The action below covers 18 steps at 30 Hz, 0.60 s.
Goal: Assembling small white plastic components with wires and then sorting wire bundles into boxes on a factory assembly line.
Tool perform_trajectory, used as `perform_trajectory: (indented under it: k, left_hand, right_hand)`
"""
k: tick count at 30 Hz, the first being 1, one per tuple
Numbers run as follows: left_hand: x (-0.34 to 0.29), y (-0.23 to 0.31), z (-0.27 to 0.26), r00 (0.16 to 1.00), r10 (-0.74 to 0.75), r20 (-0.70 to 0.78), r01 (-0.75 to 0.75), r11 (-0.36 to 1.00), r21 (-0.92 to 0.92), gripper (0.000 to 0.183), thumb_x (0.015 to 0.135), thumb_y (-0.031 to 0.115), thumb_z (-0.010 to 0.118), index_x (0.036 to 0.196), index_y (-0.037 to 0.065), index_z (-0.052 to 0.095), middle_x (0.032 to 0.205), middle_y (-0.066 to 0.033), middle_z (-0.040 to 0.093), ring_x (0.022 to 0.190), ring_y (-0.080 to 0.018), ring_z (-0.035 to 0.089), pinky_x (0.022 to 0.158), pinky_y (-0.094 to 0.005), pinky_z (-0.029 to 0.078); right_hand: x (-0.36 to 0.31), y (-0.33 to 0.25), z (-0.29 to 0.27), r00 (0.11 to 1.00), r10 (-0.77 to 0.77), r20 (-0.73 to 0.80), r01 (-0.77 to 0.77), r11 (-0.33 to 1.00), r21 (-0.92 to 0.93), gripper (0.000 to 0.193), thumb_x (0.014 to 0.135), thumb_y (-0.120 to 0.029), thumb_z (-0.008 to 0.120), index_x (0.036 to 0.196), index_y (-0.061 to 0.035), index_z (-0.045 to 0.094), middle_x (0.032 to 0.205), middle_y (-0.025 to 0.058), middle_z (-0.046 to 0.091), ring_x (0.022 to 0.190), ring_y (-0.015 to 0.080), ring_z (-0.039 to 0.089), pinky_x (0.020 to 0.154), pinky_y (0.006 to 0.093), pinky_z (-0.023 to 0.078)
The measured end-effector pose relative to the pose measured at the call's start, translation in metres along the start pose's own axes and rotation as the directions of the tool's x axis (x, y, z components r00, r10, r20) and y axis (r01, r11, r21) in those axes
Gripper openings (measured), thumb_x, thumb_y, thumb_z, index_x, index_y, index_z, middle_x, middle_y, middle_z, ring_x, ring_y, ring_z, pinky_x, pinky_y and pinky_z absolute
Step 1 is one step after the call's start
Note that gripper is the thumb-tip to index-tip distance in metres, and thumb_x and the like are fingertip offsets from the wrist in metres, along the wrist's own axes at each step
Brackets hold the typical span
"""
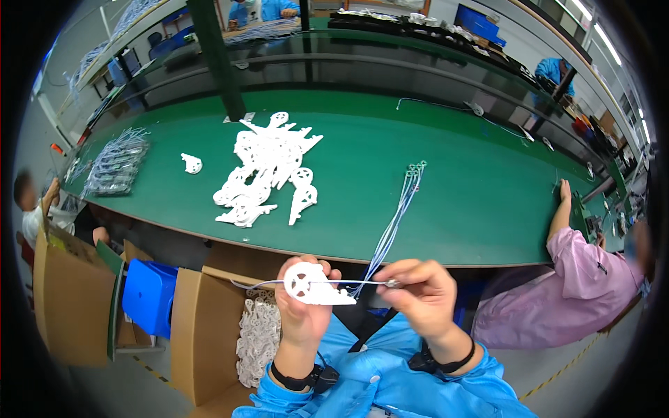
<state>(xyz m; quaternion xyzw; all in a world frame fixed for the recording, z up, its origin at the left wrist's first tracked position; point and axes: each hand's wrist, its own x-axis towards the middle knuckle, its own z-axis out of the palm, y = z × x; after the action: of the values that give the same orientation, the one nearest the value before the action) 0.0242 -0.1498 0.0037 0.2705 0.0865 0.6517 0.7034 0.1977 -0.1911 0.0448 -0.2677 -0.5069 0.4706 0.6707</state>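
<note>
My left hand (306, 326) is closed on a flat white plastic part (322, 292) with a round, spoked end and a toothed-looking tapering tail. A thin grey-blue cable (362, 281) lies across that part, its loose end sticking out to the left. At the cable's other end, the fingertips of my right hand (426, 298) pinch a small metallic tip (392, 283). Just beyond the hands, a bundle of similar cables (396, 223) with ring-like ends rests on the green table (481, 216) and hangs over its front edge.
A pile of white parts (268, 157) and one single part (191, 164) lie on the table, with bundled cables (117, 164) far left. Below stands a cardboard box (187, 334) holding white pieces (258, 341), beside a blue bin (148, 296). A person in pink (564, 292) sits at right.
</note>
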Motion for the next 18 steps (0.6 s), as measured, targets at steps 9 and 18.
perform_trajectory:
  k: [9,18]
  left_hand:
    - [-0.012,-0.010,0.023,0.967,0.050,0.248,-0.125,0.946,0.299,0.060,0.068,0.012,0.084,0.118,0.001,0.054,0.117,-0.0124,0.046,0.105,-0.0223,0.053,0.090,-0.0334,0.047]
    - [-0.013,-0.016,0.027,0.968,0.044,0.247,-0.138,0.915,0.379,0.063,0.067,0.016,0.085,0.118,-0.001,0.054,0.116,-0.0123,0.045,0.103,-0.0202,0.054,0.086,-0.0313,0.050]
  right_hand:
    - [-0.009,0.013,0.010,0.997,0.047,-0.057,-0.039,0.991,0.125,0.030,0.079,0.007,0.068,0.105,-0.0009,0.053,0.105,0.0202,0.061,0.083,0.0131,0.058,0.070,0.0240,0.050]
    - [-0.007,-0.001,0.001,0.994,0.000,0.105,0.018,0.985,-0.170,0.029,0.079,-0.001,0.071,0.105,0.0046,0.062,0.104,0.0174,0.062,0.087,0.0188,0.061,0.072,0.0273,0.049]
